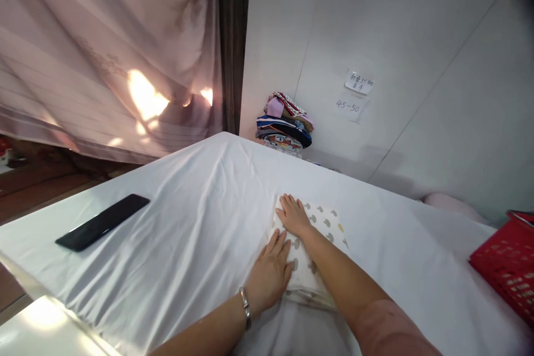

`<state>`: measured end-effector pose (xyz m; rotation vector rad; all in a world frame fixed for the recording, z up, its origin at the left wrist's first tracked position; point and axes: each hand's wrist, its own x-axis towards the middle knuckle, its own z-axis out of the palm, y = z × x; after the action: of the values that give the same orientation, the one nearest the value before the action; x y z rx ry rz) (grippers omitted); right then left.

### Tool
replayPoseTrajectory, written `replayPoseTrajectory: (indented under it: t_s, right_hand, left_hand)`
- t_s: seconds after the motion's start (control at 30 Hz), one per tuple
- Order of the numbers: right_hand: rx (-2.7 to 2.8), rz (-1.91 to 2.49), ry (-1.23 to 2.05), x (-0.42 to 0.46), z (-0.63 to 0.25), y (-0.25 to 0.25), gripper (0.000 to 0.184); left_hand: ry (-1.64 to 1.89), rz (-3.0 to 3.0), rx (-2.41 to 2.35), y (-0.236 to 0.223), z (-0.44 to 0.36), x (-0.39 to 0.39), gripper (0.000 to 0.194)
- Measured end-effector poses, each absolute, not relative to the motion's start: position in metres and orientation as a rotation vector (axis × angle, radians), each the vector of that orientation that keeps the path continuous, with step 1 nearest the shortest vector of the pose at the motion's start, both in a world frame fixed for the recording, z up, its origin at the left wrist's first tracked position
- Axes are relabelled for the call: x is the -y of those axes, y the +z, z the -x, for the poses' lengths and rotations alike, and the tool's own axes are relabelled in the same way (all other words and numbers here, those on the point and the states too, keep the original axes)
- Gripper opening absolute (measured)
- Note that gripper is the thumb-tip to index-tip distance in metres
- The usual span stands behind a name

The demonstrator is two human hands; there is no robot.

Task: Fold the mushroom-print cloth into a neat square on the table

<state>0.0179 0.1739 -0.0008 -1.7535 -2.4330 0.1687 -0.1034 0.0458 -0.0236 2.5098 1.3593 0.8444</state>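
A folded white cloth [327, 233] with a grey and yellow print lies in front of me on the white-covered table [200, 233]. My right hand [294, 216] rests flat on its far left part, fingers stretched out. Along the left edge of the cloth lies my left hand [271, 272], its fingers extended and touching the fabric. A silver bracelet [245, 308] circles my left wrist. Layers of fabric show at the near edge of the cloth, while my right forearm covers part of its print.
A black, flat, glossy object [102, 222] lies on the table's left side. A red basket [507, 267] stands at the right. Beyond the far edge, a pile of folded clothes [286, 122] sits against the wall. A pink curtain [104, 39] hangs at the left.
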Motion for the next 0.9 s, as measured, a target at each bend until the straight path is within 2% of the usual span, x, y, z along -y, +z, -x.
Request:
replayPoseTrajectory:
  t_s: [0.57, 0.77, 0.83, 0.9]
  right_hand:
    - [2.395, 1.804, 0.366, -0.157, -0.019, 0.019, 0.052]
    - [2.168, 1.983, 0.309, -0.121, -0.082, 0.024, 0.054]
    - [1.962, 2.054, 0.274, -0.107, -0.113, 0.02, 0.056]
    - [1.681, 2.079, 0.373, -0.093, -0.14, 0.014, 0.059]
  left_hand:
    - [0.793, -2.422, -1.375, -0.015, 0.104, -0.045, 0.042]
    - [0.865, -2.29, -1.327, -0.019, 0.105, -0.047, 0.041]
    - [0.92, -2.186, -1.335, -0.021, 0.105, -0.05, 0.043]
    - [0.989, -2.04, -1.368, -0.02, 0.108, -0.054, 0.047]
